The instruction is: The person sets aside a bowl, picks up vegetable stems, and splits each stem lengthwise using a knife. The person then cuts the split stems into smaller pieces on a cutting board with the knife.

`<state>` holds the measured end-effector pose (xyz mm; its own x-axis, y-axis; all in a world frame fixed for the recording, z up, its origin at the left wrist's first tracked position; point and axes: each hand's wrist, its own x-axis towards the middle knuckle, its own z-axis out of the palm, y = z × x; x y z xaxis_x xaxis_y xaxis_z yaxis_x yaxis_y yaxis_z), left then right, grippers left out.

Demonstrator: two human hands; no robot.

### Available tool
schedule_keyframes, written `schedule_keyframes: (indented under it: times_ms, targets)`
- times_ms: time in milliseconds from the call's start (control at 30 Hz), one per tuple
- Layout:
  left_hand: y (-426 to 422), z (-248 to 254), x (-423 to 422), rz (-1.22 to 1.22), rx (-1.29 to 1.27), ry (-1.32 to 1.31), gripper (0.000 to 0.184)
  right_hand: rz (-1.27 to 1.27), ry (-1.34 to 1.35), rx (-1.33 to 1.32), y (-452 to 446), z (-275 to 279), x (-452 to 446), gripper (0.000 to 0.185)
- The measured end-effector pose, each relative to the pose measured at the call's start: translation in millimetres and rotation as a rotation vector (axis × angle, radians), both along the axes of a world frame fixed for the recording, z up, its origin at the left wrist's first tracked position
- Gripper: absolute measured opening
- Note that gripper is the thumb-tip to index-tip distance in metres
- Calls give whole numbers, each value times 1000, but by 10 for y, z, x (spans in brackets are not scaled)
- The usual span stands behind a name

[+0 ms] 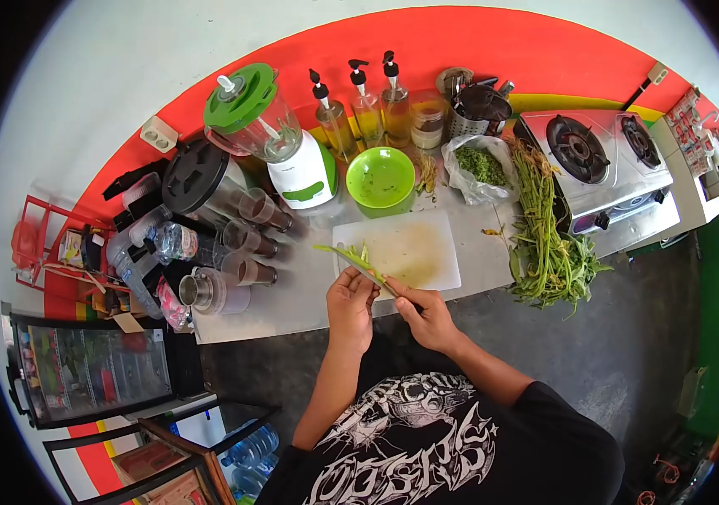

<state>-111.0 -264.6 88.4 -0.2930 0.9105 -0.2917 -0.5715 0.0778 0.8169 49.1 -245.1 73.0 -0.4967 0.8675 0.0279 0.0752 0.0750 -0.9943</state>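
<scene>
My right hand [427,318] is closed around the handle of a knife [365,268], whose blade points up and left. Pinched in my left hand [350,305] are some green vegetable stems [359,254], which lie along the blade. Both hands are close together over the near left edge of a white cutting board [437,244], which has greenish-brown stains. Behind the board stands a green bowl [383,202] with small green bits inside. A plastic bag [467,187] of chopped greens [481,165] lies to its right.
A bundle of long leafy greens [540,227] hangs over the right table edge beside a two-burner gas stove [604,202]. A blender [296,172], pump bottles [368,118] and a utensil holder [466,124] line the back. Plastic cups [250,240] and a metal-rimmed container [216,292] stand left.
</scene>
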Motion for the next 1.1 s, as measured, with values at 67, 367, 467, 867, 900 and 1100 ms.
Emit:
schedule_keyframes:
  times_ms: [67,367,467,867,900,1100]
  targets:
    - [-14,14,34,12,-4,1,18,-23,24,73,-12,-13,-26,40]
    - [-43,137,41,-38,-33,-69,13,-57,76,85,-64,14,-71,42]
    - [-25,72,-14,-43,-11,-104,10,-42,74,67,-40,-16,-66,43]
    - [-40,44,-215,-153,-41,-212,11,-17,173,-30,-89,-95,-46,43]
    - [-35,47,-229,-150,-41,-213,11,11,158,-33,-91,-110,-33,44]
    - [-31,106,-129,-87,-51,-8,10,24,191,-12,-118,-104,-8,46]
